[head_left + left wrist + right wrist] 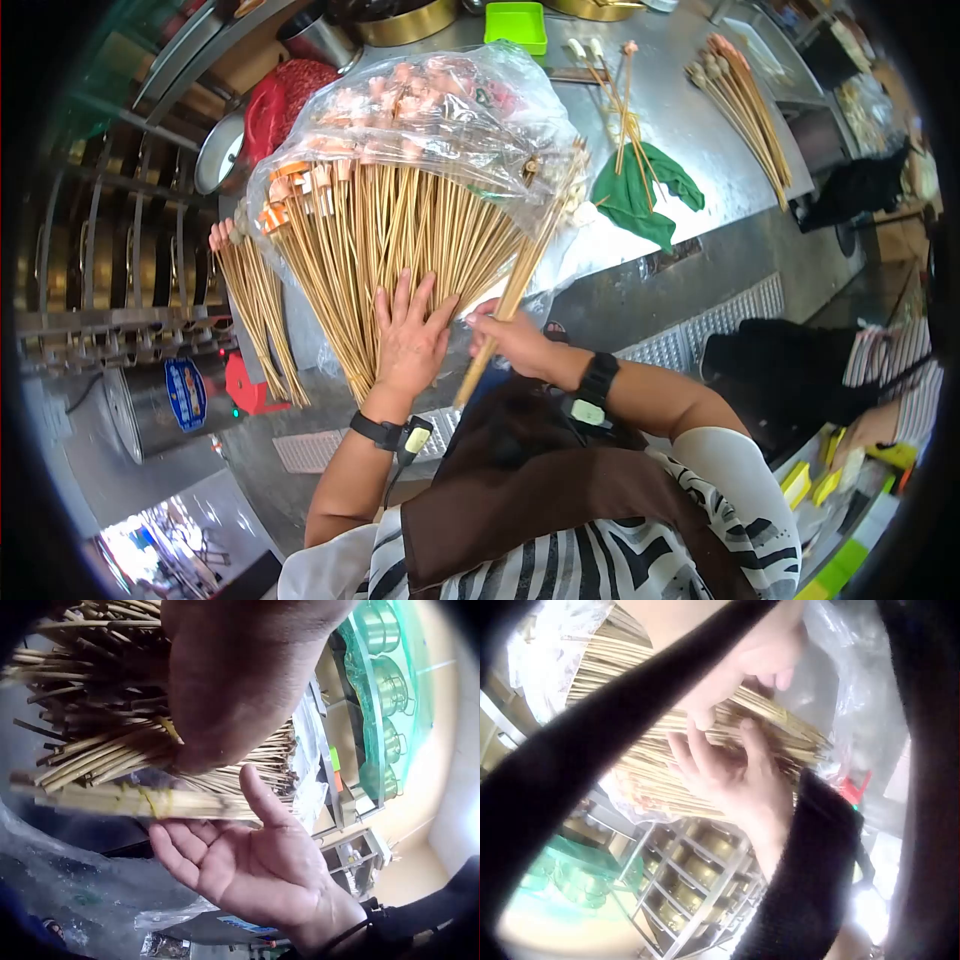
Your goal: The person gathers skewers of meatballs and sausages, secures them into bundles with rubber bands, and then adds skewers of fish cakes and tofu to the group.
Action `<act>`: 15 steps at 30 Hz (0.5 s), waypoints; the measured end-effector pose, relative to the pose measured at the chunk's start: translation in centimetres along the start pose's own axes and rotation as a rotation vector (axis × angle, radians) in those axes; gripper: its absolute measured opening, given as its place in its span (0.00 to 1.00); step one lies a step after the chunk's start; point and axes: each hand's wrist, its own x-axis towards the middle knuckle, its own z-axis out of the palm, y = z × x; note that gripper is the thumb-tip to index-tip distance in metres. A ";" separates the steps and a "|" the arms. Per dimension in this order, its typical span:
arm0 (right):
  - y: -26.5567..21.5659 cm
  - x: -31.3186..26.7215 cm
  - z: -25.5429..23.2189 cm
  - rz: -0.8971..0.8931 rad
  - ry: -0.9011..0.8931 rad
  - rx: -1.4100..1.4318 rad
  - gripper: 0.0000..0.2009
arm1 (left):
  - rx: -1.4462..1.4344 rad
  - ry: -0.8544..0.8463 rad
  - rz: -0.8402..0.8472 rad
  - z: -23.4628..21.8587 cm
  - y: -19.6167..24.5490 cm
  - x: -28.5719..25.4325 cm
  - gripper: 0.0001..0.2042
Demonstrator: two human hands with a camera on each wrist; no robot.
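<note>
A wide fan of skewers (400, 215), pink and white food at their far ends, lies partly under a clear plastic bag (450, 110). My left hand (408, 340) rests on the near part of the sticks with its fingers spread, as the right wrist view also shows. To its right, my right hand (515, 340) grips a separate skewer bundle (520, 270) between thumb and fingers. In the left wrist view, a yellow band (154, 802) circles this bundle near its stick ends. The bundle slants along the right edge of the fan.
A smaller skewer bundle (258, 300) lies left of the fan. On the right are a green cloth (645, 195), loose skewers (622, 120) and another bundle (745, 120). A green tray (516, 27) and a red mesh bag (290, 100) stand behind. Another person's striped sleeve (895, 350) shows at right.
</note>
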 end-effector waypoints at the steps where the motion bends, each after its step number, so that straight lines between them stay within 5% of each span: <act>1: -0.2 -0.8 0.1 -0.015 0.023 0.008 0.16 | -0.010 -0.001 0.027 0.1 -0.4 -0.1 0.23; 10: -4.4 -10.3 -1.0 -0.209 0.245 -0.045 0.13 | -0.179 0.088 0.064 -0.8 -0.6 -0.9 0.22; 12: -3.9 -11.9 -0.8 -0.161 0.288 -0.280 0.13 | -0.230 0.123 0.127 -1.6 -0.2 -1.2 0.21; 15: -2.7 -14.0 -0.2 -0.134 0.308 -0.118 0.10 | -0.332 0.171 0.193 -2.1 0.7 -2.3 0.19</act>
